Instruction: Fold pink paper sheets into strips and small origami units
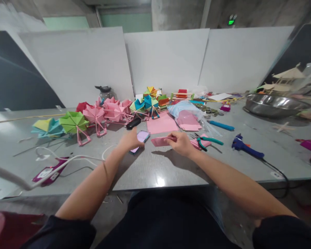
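Note:
My right hand (182, 143) pinches a folded strip of pink paper (159, 141) between thumb and fingers, a little above the table. My left hand (131, 140) reaches out with its thumb spread apart from the fingers, right at a black stapler-like object (133, 123); its fingertips are partly hidden. Under and beside that thumb lies a phone (142, 137) with a lilac screen. Flat pink paper sheets (162, 123) lie beyond my hands. Teal-handled pliers (209, 140) rest on more pink paper just right of my right hand.
Folded paper umbrellas, including a green one (74, 121) and pink ones (116, 110), line the left and back. A blue glue gun (246, 147) and a metal bowl (274, 105) are at right. White cables (80, 157) cross the left side. White boards (168, 62) stand behind.

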### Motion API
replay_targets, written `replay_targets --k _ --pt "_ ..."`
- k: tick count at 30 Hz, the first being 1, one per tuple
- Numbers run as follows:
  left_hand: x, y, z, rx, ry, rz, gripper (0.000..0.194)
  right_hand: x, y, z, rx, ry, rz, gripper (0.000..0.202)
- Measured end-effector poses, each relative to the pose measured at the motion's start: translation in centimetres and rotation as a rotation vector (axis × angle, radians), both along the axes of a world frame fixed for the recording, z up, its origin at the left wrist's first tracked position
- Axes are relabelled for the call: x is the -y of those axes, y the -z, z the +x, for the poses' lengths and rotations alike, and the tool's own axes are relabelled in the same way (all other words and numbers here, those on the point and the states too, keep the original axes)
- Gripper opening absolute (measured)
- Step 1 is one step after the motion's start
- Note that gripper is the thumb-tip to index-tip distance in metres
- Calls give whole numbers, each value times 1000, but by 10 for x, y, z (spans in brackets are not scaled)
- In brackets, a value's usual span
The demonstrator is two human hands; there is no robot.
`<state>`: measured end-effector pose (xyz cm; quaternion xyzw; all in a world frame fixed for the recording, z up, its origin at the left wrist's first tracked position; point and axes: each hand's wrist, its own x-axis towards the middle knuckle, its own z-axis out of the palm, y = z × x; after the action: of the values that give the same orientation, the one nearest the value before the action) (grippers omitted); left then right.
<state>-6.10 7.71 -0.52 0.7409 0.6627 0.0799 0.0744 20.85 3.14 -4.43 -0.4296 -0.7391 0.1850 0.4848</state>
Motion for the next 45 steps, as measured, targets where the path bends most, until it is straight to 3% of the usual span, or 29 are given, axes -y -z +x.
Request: replay_targets --k 4,8,10,13,22,25,28,34,39,42,44,45 --pt "72 -2 -7 -56 201 -85 112 -1 -8 7 -36 49 68 22" --pt "140 -7 -1 -83 176 -108 109 -1 -10 10 -41 70 117 19" --pt "157 -9 4 -94 171 -111 104 -1 -9 9 -42 74 130 19" --pt "164 -11 8 -115 173 -99 99 -2 -7 9 -32 70 132 21" --pt "160 -17 11 -116 166 -107 93 -1 -7 11 -4 72 136 24" --pt "148 -16 15 -107 139 -80 85 -1 -8 11 -2 73 139 21" --pt "121 -13 17 -115 109 -60 80 -1 -9 11 1 81 136 18" --pt "43 -9 11 -147 -1 -68 73 -3 -7 13 26 84 134 21" --pt "1 -22 5 -159 -12 -133 91 -6 -6 15 52 75 115 22" --pt "0 -40 11 -155 10 13 87 -9 -5 16 70 37 90 22" --pt "8 -45 24 0 139 216 62 -12 -4 16 90 -30 62 20" --pt "13 -43 32 137 265 292 48 -13 -3 16 97 -67 46 20"
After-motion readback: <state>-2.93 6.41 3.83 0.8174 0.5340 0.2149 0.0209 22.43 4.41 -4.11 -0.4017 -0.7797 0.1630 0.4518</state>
